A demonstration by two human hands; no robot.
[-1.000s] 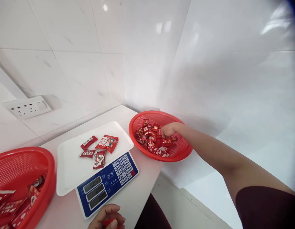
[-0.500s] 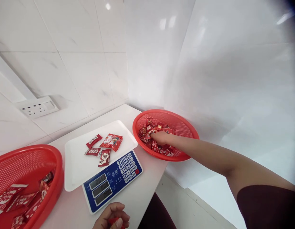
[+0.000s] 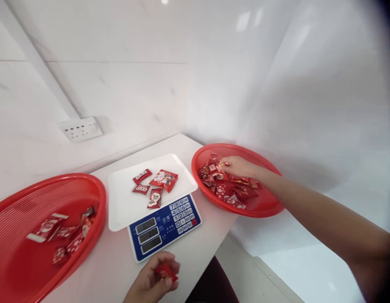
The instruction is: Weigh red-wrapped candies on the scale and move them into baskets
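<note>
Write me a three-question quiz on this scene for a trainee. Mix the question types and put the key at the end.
1. How many wrapped packets lie on the white tray?

2. True or false: the person's left hand is empty.

3. Where is the person's right hand?
A) On the keypad
B) At the red basket on the right
C) Above the white tray

Key:
1. Four.
2. False; it holds a red packet.
3. B.
</note>
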